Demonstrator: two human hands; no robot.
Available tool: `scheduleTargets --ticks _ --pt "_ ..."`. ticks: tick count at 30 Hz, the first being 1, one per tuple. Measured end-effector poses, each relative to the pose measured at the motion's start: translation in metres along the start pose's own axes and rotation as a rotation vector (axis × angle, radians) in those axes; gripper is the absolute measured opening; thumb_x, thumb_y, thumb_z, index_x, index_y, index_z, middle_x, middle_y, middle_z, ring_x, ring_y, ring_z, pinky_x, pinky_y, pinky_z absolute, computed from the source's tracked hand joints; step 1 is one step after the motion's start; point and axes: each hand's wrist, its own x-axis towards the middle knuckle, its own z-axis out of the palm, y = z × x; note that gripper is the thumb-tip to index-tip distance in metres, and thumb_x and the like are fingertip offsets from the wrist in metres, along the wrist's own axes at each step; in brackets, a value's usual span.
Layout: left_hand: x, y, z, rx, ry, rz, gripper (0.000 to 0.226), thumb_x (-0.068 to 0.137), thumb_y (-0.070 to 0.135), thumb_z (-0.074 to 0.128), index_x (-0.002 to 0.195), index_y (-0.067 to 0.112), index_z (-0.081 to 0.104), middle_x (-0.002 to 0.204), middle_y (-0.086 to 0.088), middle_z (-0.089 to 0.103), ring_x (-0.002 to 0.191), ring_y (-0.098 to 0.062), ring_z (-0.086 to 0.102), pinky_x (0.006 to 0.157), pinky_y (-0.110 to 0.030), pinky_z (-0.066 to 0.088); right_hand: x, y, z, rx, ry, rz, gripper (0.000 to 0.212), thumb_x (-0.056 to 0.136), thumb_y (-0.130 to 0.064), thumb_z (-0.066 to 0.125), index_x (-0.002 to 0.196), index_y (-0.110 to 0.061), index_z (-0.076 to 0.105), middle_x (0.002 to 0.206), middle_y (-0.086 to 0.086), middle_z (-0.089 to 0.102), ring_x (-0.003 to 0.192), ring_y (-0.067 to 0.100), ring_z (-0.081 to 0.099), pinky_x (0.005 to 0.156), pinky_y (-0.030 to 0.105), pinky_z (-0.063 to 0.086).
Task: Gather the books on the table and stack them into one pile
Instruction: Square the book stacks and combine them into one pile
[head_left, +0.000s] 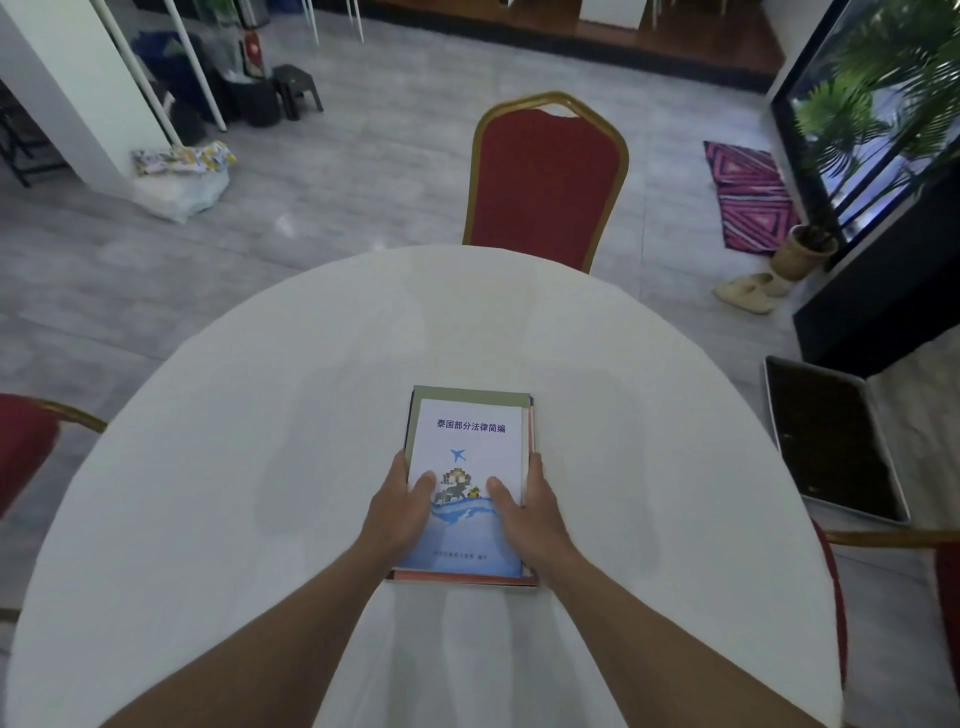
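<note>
One pile of books (470, 441) lies on the round white table (260, 467), near its middle front. The top book is white and blue, with a small plane and Chinese title on its cover. Below it a grey-green cover and orange edges stick out. My left hand (402, 512) grips the pile's left side, thumb on the top cover. My right hand (524, 512) grips the right side the same way. Both forearms reach in from the bottom of the view.
A red chair with a gold frame (545, 176) stands at the table's far side. More red chairs sit at the left (26, 447) and right (945, 582) edges. A dark tray (831, 441) lies to the right, off the table.
</note>
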Motion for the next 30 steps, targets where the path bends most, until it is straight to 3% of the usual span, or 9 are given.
scheduleTargets --ticks 2,6,8,10,12,19,22,30 --pt "0.002 -0.002 0.0 -0.01 -0.01 0.027 0.033 0.099 0.035 0.041 0.132 0.03 0.04 0.123 0.007 0.059 0.106 -0.022 0.062 0.094 -0.038 0.048 0.003 0.002 0.002 0.003 0.007 0.013 0.086 0.074 -0.078 0.049 0.145 -0.038 0.026 0.141 -0.003 0.056 0.127 0.025 0.057 0.104 0.056 0.045" --pt "0.01 -0.016 0.0 -0.096 -0.071 0.039 0.031 0.097 0.039 0.036 0.127 0.034 0.04 0.13 0.005 0.058 0.114 -0.019 0.061 0.103 -0.048 0.046 -0.025 -0.031 -0.009 -0.007 0.023 0.04 0.064 0.076 -0.069 0.048 0.126 -0.03 0.038 0.129 -0.005 0.061 0.12 0.025 0.06 0.103 0.055 0.044" --pt "0.014 -0.024 0.002 -0.142 -0.085 0.047 0.029 0.096 0.041 0.036 0.125 0.034 0.039 0.129 0.005 0.057 0.117 -0.017 0.059 0.105 -0.049 0.045 -0.033 -0.039 -0.012 -0.034 0.033 0.037 0.069 0.086 -0.062 0.049 0.142 -0.023 0.034 0.146 -0.002 0.051 0.135 0.027 0.049 0.112 0.054 0.036" --pt "0.018 -0.031 0.004 -0.165 -0.093 0.056 0.034 0.094 0.047 0.036 0.126 0.036 0.038 0.13 0.006 0.056 0.119 -0.016 0.058 0.105 -0.049 0.045 -0.035 -0.04 -0.013 -0.083 0.021 0.064 0.078 0.097 -0.057 0.046 0.159 -0.02 0.016 0.163 -0.001 0.029 0.149 0.024 0.031 0.121 0.047 0.023" --pt "0.02 -0.033 0.006 -0.157 -0.103 0.078 0.043 0.09 0.052 0.036 0.13 0.035 0.035 0.133 0.004 0.053 0.122 -0.016 0.057 0.106 -0.048 0.045 -0.034 -0.035 -0.012 -0.091 0.002 0.074 0.078 0.099 -0.055 0.044 0.161 -0.022 0.009 0.167 -0.004 0.021 0.151 0.022 0.027 0.121 0.042 0.02" --pt "0.012 -0.033 0.002 -0.117 -0.098 0.177 0.044 0.091 0.051 0.04 0.128 0.028 0.035 0.131 0.003 0.053 0.123 -0.015 0.054 0.106 -0.048 0.044 -0.045 -0.029 -0.012 -0.031 -0.016 -0.011 0.085 0.092 -0.061 0.052 0.159 -0.032 0.009 0.161 -0.013 0.032 0.143 0.015 0.042 0.119 0.038 0.03" --pt "0.007 -0.037 0.002 -0.108 -0.092 0.214 0.04 0.093 0.051 0.041 0.128 0.032 0.035 0.13 0.007 0.053 0.123 -0.012 0.054 0.106 -0.046 0.044 -0.05 -0.019 -0.01 -0.012 0.018 -0.077 0.07 0.085 -0.066 0.056 0.145 -0.045 0.027 0.14 -0.02 0.055 0.121 0.006 0.06 0.108 0.042 0.045" --pt "0.006 -0.04 0.005 -0.068 -0.031 0.292 0.042 0.094 0.053 0.04 0.129 0.03 0.039 0.127 0.008 0.054 0.121 -0.011 0.053 0.106 -0.045 0.044 -0.05 -0.015 -0.009 -0.004 0.054 -0.086 0.058 0.084 -0.064 0.059 0.135 -0.045 0.036 0.122 -0.024 0.065 0.105 0.005 0.066 0.1 0.039 0.05"
